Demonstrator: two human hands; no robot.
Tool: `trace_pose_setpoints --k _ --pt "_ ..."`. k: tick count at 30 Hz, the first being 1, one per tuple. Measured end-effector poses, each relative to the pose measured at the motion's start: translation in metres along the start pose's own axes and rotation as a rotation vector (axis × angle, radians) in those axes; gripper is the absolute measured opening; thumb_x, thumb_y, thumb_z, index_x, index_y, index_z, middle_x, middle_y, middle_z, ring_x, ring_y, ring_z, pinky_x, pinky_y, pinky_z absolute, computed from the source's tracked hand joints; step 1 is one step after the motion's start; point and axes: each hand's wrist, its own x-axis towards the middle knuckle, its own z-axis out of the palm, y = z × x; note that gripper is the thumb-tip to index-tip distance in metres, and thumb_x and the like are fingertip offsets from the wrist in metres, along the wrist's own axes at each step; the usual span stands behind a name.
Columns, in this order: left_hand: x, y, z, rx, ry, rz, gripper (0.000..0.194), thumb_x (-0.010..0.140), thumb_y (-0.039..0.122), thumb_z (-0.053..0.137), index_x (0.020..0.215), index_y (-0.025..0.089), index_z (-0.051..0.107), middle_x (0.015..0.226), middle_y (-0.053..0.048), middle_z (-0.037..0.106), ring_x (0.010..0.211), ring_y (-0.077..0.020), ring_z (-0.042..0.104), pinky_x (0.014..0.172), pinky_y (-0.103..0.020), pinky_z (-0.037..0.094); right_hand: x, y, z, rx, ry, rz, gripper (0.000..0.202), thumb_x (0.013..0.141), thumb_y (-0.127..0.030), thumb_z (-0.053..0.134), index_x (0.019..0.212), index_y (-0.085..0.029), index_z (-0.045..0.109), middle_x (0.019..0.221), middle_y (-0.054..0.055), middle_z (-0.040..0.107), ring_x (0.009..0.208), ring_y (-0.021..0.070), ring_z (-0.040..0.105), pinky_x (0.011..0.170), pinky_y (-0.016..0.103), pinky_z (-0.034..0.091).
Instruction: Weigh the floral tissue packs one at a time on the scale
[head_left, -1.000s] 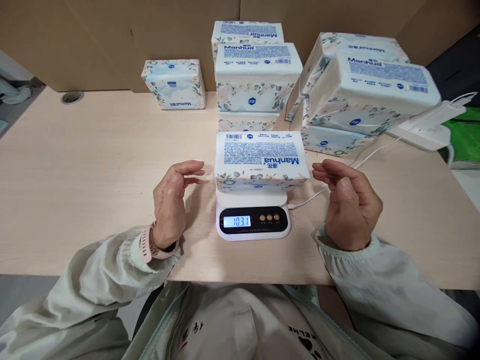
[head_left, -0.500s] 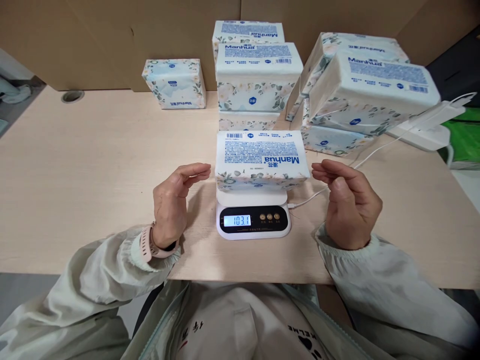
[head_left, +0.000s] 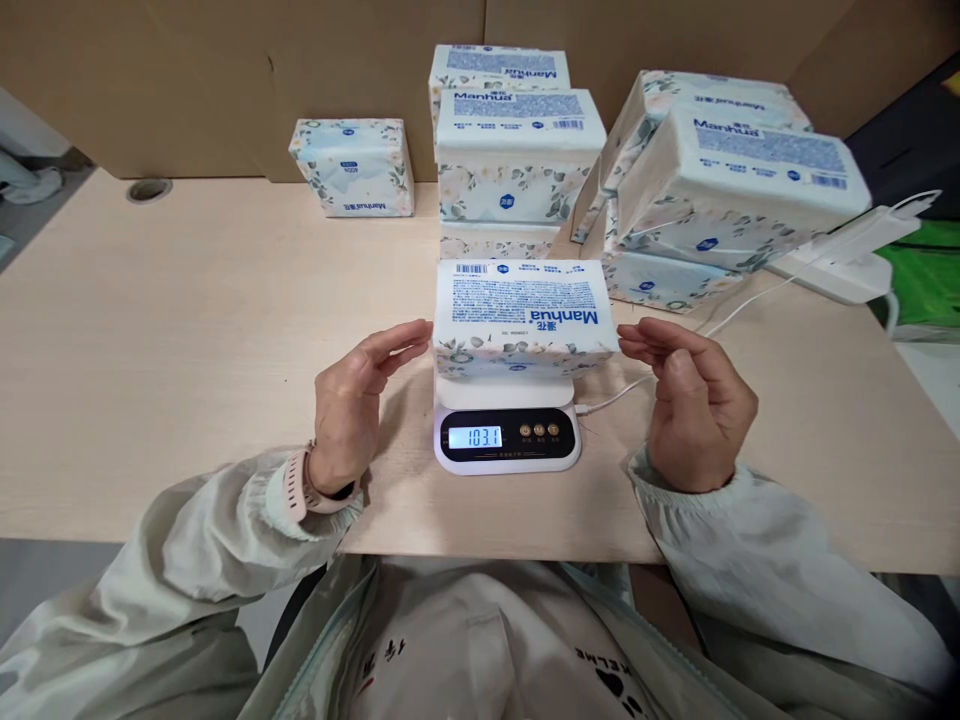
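A tissue pack (head_left: 521,310) with blue print and a floral edge lies on a white digital kitchen scale (head_left: 507,440), whose lit display reads 103.1. At the pack's left end is my left hand (head_left: 352,400), fingers stretched toward it, the tips right by its side. My right hand (head_left: 694,400) mirrors this at the right end, fingers extended and the tips close against the corner. Whether the fingertips press the pack is hard to tell. Both hands look open, and neither is wrapped around anything.
Behind the scale stands a stack of tissue packs (head_left: 517,150). More packs (head_left: 742,180) are piled at the right, beside a white power strip (head_left: 844,260) and cable. One single pack (head_left: 352,168) stands back left, near a cable hole (head_left: 148,191). A cardboard wall (head_left: 187,90) borders the table.
Both hands have moved slightly inward, narrowing the gaps to the ends of the tissue pack. The scale reading stays the same, and the view has shifted a little.
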Motion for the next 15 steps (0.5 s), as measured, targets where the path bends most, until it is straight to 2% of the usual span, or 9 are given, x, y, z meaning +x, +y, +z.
trace_pose_setpoints --k 8,10,12,15 --pt "0.001 -0.002 -0.002 -0.001 -0.014 0.019 0.04 0.106 0.052 0.055 0.114 0.028 0.086 0.125 -0.005 0.082 0.124 -0.0282 0.075 0.112 -0.049 0.062 0.001 0.001 -0.001 -0.011 -0.02 0.014 0.024 0.103 -0.044 0.063 0.12 -0.041 0.08 0.116 0.003 0.081 0.112 0.0324 0.077 0.107 0.059 0.06" --pt "0.002 -0.003 -0.001 -0.017 -0.053 -0.004 0.042 0.106 0.054 0.055 0.119 0.028 0.085 0.131 -0.004 0.08 0.13 -0.0289 0.073 0.115 -0.05 0.059 0.003 0.002 -0.001 0.018 -0.099 0.077 0.028 0.104 -0.048 0.061 0.124 -0.04 0.078 0.124 0.002 0.081 0.122 0.0322 0.074 0.112 0.059 0.057" --pt "0.003 -0.003 0.0 -0.034 -0.128 -0.062 0.047 0.106 0.058 0.054 0.127 0.027 0.082 0.142 -0.004 0.075 0.141 -0.0306 0.066 0.121 -0.053 0.054 0.006 -0.001 0.0 0.075 -0.234 0.179 0.037 0.104 -0.054 0.057 0.132 -0.039 0.075 0.139 0.0 0.077 0.134 0.0317 0.069 0.118 0.059 0.054" --pt "0.005 -0.001 0.001 -0.044 -0.19 -0.114 0.054 0.103 0.063 0.055 0.136 0.026 0.077 0.154 -0.002 0.066 0.153 -0.0313 0.055 0.131 -0.053 0.044 0.011 -0.017 0.006 0.129 -0.419 0.3 0.046 0.105 -0.06 0.053 0.143 -0.04 0.068 0.154 -0.003 0.068 0.147 0.0313 0.06 0.123 0.06 0.05"
